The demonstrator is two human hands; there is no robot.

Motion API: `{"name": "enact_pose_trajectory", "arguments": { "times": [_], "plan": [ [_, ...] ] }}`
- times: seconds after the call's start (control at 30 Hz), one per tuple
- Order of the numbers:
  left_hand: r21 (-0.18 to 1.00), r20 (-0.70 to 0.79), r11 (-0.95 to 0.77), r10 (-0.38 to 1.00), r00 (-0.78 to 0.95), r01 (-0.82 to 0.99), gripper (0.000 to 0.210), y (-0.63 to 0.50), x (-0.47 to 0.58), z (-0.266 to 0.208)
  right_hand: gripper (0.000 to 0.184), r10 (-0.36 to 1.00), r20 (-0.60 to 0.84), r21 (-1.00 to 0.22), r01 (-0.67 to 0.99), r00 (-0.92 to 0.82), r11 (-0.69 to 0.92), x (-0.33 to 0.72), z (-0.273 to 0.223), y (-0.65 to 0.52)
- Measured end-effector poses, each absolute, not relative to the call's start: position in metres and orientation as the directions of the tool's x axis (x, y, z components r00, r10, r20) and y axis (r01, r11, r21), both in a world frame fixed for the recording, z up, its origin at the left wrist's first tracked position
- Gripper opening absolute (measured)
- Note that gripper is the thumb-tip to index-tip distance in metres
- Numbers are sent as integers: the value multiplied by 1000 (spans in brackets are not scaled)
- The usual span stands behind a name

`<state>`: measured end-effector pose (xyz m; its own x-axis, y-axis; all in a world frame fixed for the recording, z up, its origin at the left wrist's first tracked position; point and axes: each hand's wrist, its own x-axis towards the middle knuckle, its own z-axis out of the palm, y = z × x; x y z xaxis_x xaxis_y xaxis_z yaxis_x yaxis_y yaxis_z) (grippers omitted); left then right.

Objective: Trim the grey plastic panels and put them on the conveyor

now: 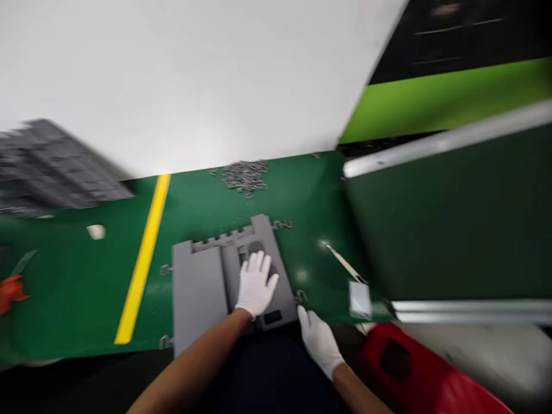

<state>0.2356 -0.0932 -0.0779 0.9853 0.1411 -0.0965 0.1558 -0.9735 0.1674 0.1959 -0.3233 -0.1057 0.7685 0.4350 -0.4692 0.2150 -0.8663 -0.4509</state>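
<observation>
A grey plastic panel (200, 287) lies flat on the green work surface, with notches along its far edge and two round mesh grilles. My left hand (256, 284), in a white glove, rests open on its right part, fingers spread near the grilles. Small grey clips stick out from both sides, such as one clip (166, 269) on the left. My right hand (319, 339), also gloved, is at the near right corner with fingers closed, just below another clip (301, 296). Whatever its fingertips grip is hidden.
Behind the panel lies a pile of small grey clips (245, 176). Stacked grey panels (56, 164) stand far left. Yellow tape (144, 259) crosses the green mat (81, 287). A thin pale tool (345, 263) and a small bag (360, 299) lie right, above a red bin (422, 368).
</observation>
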Motion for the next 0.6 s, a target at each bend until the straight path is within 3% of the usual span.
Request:
{"name": "enact_pose_trajectory", "arguments": {
  "times": [0.13, 0.23, 0.3, 0.37, 0.5, 0.6],
  "plan": [
    [174, -44, -982, 70, 997, 76, 52, -95, 255, -84, 48, 219, -581, -358, -5, 784, -934, 213, -101, -310],
    [277, -73, -942, -215, 974, -188, 45, -110, 271, -76, 51, 170, -602, -353, -69, 780, -933, 213, -104, -310],
    [371, -128, -849, -447, 885, -376, 45, -123, 283, -70, 53, 172, -609, -365, -81, 775, -927, 211, -104, -311],
    [437, -232, -771, -595, 770, -464, 45, -136, 297, -68, 53, 179, -616, -374, -85, 767, -923, 211, -103, -312],
    [467, -551, -785, -618, 560, -407, 44, -148, 326, -73, 53, 179, -635, -366, -88, 752, -926, 214, -101, -311],
    [460, -634, -809, -588, 502, -366, 48, -150, 340, -79, 57, 176, -648, -346, -81, 741, -935, 216, -99, -311]
  ]
}}
